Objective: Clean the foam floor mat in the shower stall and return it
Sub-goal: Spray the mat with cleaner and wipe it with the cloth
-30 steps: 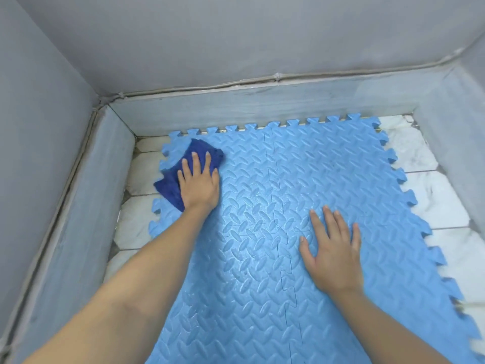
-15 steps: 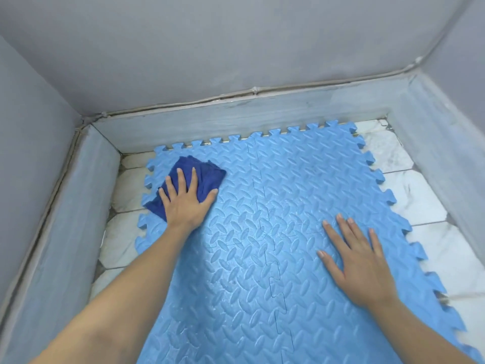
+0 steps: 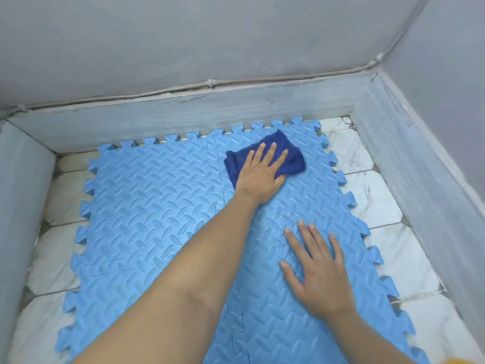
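Foam mat [image 3: 157, 219] flat in stall. My left hand [image 3: 259, 177], fingers spread, presses dark cloth [image 3: 291, 158], now at far right corner, earlier far left. Right hand [image 3: 319, 271] splayed flat, gripping nothing.

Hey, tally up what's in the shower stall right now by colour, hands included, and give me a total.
Light blue: 1, the foam mat
Dark blue: 1, the cloth
Bare hands: 2, the left hand flat on the cloth, the right hand flat on the mat
Total: 4
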The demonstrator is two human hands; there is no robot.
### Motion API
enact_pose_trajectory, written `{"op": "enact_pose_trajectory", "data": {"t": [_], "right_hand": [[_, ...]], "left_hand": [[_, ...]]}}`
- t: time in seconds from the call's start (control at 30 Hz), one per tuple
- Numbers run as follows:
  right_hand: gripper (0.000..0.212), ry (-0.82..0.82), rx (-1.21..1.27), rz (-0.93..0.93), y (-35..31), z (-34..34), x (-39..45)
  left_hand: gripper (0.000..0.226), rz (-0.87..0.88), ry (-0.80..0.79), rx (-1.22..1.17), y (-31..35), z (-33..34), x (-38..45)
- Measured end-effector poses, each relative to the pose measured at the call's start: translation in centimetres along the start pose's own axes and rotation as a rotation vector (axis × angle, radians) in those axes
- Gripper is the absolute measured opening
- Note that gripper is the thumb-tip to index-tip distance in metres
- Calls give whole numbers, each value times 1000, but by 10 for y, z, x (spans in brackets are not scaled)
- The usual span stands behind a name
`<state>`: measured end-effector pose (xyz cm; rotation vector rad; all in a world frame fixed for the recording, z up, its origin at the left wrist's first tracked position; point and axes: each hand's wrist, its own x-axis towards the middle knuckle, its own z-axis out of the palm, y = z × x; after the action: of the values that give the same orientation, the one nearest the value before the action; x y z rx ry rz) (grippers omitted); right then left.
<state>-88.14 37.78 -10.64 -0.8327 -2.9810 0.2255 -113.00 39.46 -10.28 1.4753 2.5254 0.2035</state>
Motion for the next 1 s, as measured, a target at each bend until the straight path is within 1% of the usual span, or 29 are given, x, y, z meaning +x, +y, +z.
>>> {"op": "enact_pose_trajectory", "data": {"t": [0.03, 0.1, 0.17, 0.2, 0.27, 0.33, 0.37, 0.4, 0.43, 0.53, 0.57, 0.6, 0.67, 0.7, 0.77, 0.9, 0.93, 1.0], "right_hand": [[60, 1, 6, 1, 1, 0, 0], [60, 11, 18, -2, 0, 1, -1], [61, 25, 23, 2, 3, 2, 0], [62, 35, 20, 16, 4, 2, 1], [64, 38, 17, 45, 4, 3, 3], [65, 50, 27, 55, 4, 4, 3], [65, 56, 32, 52, 4, 4, 2], [64, 58, 36, 50, 4, 5, 1], [64, 56, 40, 50, 4, 5, 1], [63, 52, 48, 58, 5, 5, 1], [62, 50, 55, 61, 5, 4, 1], [62, 51, 65, 64, 5, 4, 1], [61, 56, 82, 69, 5, 3, 2], [61, 54, 85, 68, 6, 3, 2], [61, 49, 89, 66, 6, 2, 1], [61, 33, 70, 61, 6, 3, 1], [61, 34, 62, 60, 6, 3, 1], [61, 36, 59, 66, 5, 3, 1]], "left_hand": [[59, 68, -19, 22, 8, 2, 0], [59, 95, -4, 16, -1, 2, 0], [58, -14, 53, -23, -23, -1, 3], [58, -106, 80, -38, -33, -3, 6], [59, -275, 85, -48, -45, -6, 14], [59, -343, 64, -24, -38, -7, 26], [58, -329, 52, -16, -30, -7, 31], [57, -274, 40, -14, -19, -7, 37], [57, -181, 23, -13, -5, -5, 43], [56, 191, -80, 16, 52, 1, 49], [56, 281, -118, 30, 67, 4, 47], [57, 330, -139, 45, 74, 6, 45], [58, 330, -126, 62, 63, 4, 42], [58, 291, -101, 61, 47, 1, 39], [59, 152, -54, 45, -1, -7, 28], [60, -222, 32, -11, -122, -25, -21], [59, -309, 36, -19, -138, -27, -30], [59, -428, 49, -31, -136, -23, -29]]}}
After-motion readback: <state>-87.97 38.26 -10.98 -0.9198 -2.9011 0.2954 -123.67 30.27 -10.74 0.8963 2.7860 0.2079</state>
